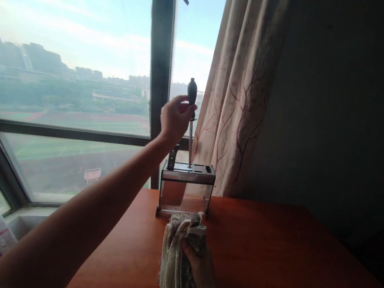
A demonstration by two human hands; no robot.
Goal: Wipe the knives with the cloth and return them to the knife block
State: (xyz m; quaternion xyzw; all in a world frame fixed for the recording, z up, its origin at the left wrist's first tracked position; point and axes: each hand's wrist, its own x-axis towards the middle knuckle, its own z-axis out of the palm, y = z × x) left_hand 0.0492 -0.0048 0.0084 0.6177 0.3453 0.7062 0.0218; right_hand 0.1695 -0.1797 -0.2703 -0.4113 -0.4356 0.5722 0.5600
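My left hand (175,118) is stretched far forward and closed around the black ribbed handle of a sharpening steel (192,91). Its metal rod runs down to the top of a knife block (187,177) with clear sides. The lower tip of the rod meets a hole in that top. A black-handled knife (173,157) stands in the block's left end. Nearer to me, my right hand (201,269) grips a folded grey and cream towel (173,265), thumb on its upper side. The towel overlaps the block's lower front edge in the picture.
The block stands on a reddish-brown wooden table (261,258) near its far edge. Behind it are a window frame (160,53) with a handle and a beige curtain (241,74) with red branch patterns. A dark wall (325,110) is at the right.
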